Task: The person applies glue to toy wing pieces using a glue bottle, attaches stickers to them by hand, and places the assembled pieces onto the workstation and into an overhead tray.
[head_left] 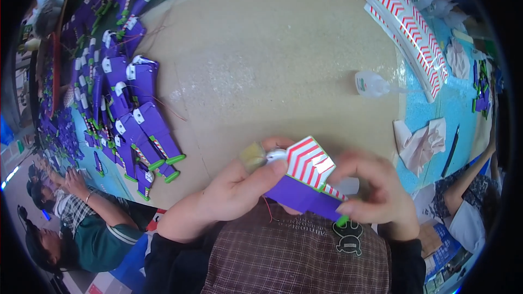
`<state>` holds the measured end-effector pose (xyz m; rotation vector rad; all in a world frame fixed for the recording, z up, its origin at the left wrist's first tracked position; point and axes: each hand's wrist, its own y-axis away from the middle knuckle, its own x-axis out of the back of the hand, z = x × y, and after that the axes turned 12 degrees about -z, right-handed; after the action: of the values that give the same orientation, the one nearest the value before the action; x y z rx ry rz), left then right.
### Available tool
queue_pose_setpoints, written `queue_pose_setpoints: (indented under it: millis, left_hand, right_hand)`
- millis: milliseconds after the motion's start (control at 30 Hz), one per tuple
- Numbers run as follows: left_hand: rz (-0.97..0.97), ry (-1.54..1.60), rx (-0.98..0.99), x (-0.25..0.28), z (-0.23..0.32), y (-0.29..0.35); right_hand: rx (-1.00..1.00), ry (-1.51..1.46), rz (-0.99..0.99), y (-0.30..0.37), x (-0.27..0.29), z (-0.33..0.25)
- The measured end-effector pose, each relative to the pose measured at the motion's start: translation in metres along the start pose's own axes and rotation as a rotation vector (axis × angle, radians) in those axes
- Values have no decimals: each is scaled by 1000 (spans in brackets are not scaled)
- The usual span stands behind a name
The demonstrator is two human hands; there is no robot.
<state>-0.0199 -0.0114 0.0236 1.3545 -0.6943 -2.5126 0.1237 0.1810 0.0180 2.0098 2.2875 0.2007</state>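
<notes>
My left hand (237, 188) is closed round the white end of a flat purple figure piece (298, 195), its thumb pressed on the near face. A yellowish cover (252, 155) sits on one of its fingertips. A red-and-white chevron panel (310, 159) with a green edge shows along the figure's upper side. My right hand (376, 185) curls about the other end, its thumb against the figure near the green foot (342, 221). Between its fingers and the figure, a narrow striped strip (333, 191) shows. The right fingertips are slightly blurred.
Many similar purple figures (143, 84) are heaped at the left. Long striped sheets (406, 27) lie at the far right. A small clear bottle (371, 84) lies on the tan tabletop (245, 49). Crumpled paper (420, 144) rests on the blue surface. Co-workers (81, 228) sit at both sides.
</notes>
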Motion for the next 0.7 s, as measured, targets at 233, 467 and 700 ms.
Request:
queue_pose_setpoints:
  millis: [233, 467, 700]
  left_hand:
    - [231, -286, -526, -4, -26, -12]
    - [260, -718, -646, -9, -29, -6]
    - [502, -352, -505, -7, 41, -39]
  right_hand:
    - [-134, -51, 175, -16, -33, -16]
    - [-42, 3, 107, -36, -32, -4]
    - [143, 159, 305, -42, -21, 9]
